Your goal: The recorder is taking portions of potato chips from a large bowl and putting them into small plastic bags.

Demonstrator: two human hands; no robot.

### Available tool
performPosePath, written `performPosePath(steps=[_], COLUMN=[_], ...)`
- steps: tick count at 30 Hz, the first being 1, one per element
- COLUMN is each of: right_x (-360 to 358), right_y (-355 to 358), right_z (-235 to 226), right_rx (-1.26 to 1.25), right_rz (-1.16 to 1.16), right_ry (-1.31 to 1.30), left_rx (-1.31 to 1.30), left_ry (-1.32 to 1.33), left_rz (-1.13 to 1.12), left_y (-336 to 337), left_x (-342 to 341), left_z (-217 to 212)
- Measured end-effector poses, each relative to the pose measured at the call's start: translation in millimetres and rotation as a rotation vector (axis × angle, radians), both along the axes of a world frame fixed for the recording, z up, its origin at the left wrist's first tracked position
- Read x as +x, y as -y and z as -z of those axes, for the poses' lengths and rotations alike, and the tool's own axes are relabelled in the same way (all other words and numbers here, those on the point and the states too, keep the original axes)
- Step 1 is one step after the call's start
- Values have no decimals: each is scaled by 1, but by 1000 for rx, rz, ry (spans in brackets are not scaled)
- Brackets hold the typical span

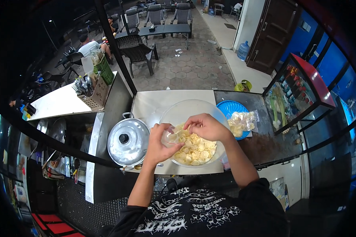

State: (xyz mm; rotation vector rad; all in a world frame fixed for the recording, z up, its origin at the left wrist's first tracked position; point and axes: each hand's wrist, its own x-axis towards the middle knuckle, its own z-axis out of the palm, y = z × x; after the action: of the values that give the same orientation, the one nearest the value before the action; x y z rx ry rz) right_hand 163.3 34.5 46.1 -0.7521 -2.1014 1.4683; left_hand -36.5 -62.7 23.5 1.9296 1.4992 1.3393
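A large clear bowl [221,152] of thin, pale yellow chips [197,151] stands on the counter in front of me. Over its left side, my left hand [161,143] has its fingers and thumb curved round a small clear plastic bag [171,138]. My right hand [206,127] reaches in from the right, fingers bent down and closed close to the bag's mouth above the chips. What its fingertips hold is hidden. On the right, a blue plastic basket [225,106] bears clear bags filled with chips [243,120].
A lidded metal pot [127,143] stands left of the bowl. Farther left, a cutlery holder [94,98] sits on a white counter. A red-topped glass case [300,93] rises at the right. Dark frame posts [116,47] cross the view; chairs and seated people are beyond.
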Motion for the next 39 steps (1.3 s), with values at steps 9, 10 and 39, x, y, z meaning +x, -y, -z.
performPosePath(steps=[9,10,39], right_x=[-47,-55,-101], right_y=[-46,-42,2], right_z=[122,130,169], right_rx=[150,154,362], right_rz=[-248,-253,-169], right_ry=[918,921,788], left_rx=[10,13,-365], left_ry=[824,826,799], left_rz=[201,196,213], left_y=[9,12,49], left_x=[-49,-54,-62], left_z=[8,8,38])
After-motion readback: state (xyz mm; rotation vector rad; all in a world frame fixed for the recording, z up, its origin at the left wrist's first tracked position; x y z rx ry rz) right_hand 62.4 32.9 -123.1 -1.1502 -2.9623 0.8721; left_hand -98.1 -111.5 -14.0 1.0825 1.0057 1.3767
